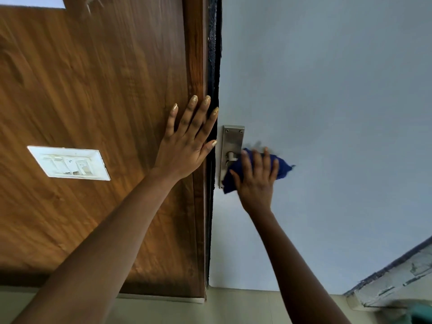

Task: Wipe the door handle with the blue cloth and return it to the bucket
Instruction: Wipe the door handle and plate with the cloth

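A: Door handle: item 1, brushed metal lever on a long backplate, mounted at the near edge of the pale grey door. Only the stub by the spindle shows; the lever itself is hidden under the cloth.

B: Blue cloth: item 2, dark blue, bunched. Location: draped over the lever and pressed against it by the right hand. Its fingers are curled over the cloth, clamping it around the lever, as best I can judge.

A: Left hand: item 3. Flat on the brown wooden frame, fingers spread apart, holding nothing. Thumb tip sits at the dark gap between frame and door. Switch plate lies well apart on the wood panel.

B: Bucket: item 4, not identifiable. A teal shape at the lower right corner is too cropped to name.

A: Step in hand, by my judgement: wiping, with the return not yet done.

B: Handling notes. Wrap the cloth fully round the lever so the underside gets covered, not only the top face. Run it from spindle to tip, then pass over the backplate and its 2 upper screws. Moderate pressure only, so the lever does not drop and unlatch. Left palm should brace on the frame, with the thumb kept clear of the gap in case the door shifts.
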